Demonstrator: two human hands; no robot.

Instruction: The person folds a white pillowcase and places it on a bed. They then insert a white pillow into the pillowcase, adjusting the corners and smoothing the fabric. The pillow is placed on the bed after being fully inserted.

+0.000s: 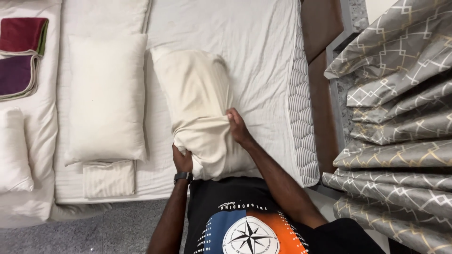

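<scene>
A cream pillow in a striped pillowcase [195, 94] lies on the white bed sheet [254, 42] right in front of me. My left hand [182, 160], with a dark watch at the wrist, grips the pillow's near lower corner. My right hand [237, 126] pinches the bunched pillowcase fabric on the pillow's right side. The cloth is gathered into folds between the two hands.
A second bare white pillow [107, 99] lies to the left, with a folded striped cloth [109, 178] below it. Folded maroon and purple cloths [20, 56] sit at far left. Grey patterned curtains [400, 117] hang at right, beyond the brown bed frame [322, 28].
</scene>
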